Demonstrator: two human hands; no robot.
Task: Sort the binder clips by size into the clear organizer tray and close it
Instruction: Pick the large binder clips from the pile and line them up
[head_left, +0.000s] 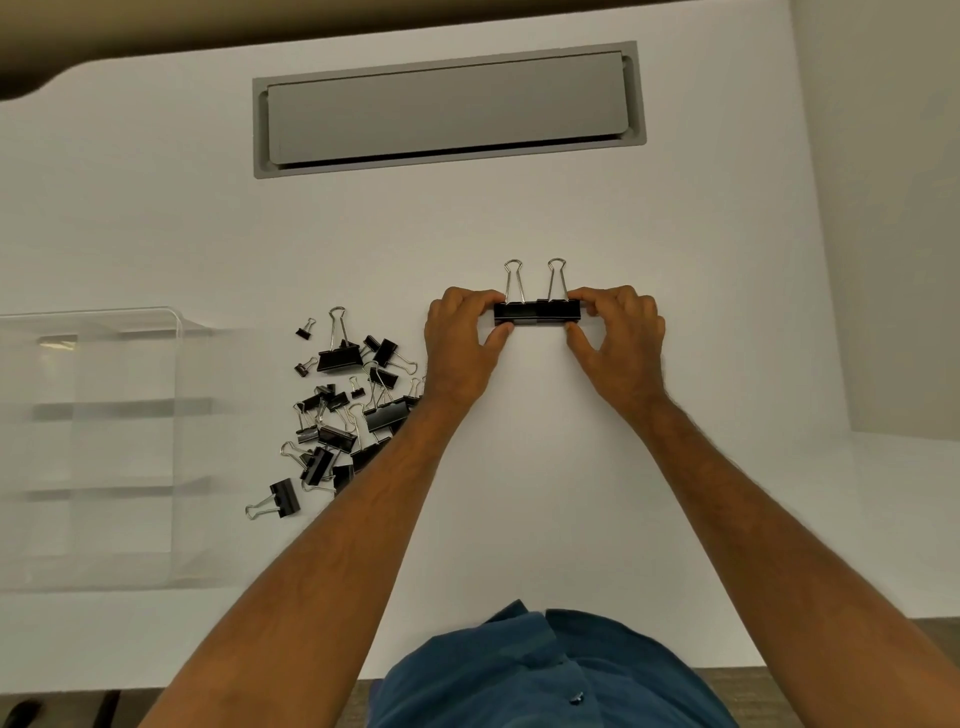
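Two large black binder clips (536, 312) stand side by side on the white table, silver handles pointing away from me. My left hand (462, 338) pinches the left end of the pair between thumb and fingers. My right hand (615, 332) pinches the right end. A loose pile of black binder clips (343, 410) of mixed sizes lies to the left of my left forearm. The clear organizer tray (176, 364) with its dividers sits at the left edge of the view, open on top.
A grey cable hatch (449, 106) is set into the table at the back. The table's front edge runs just before my blue shirt (550, 675). A single medium clip (278, 500) lies apart at the near end of the pile.
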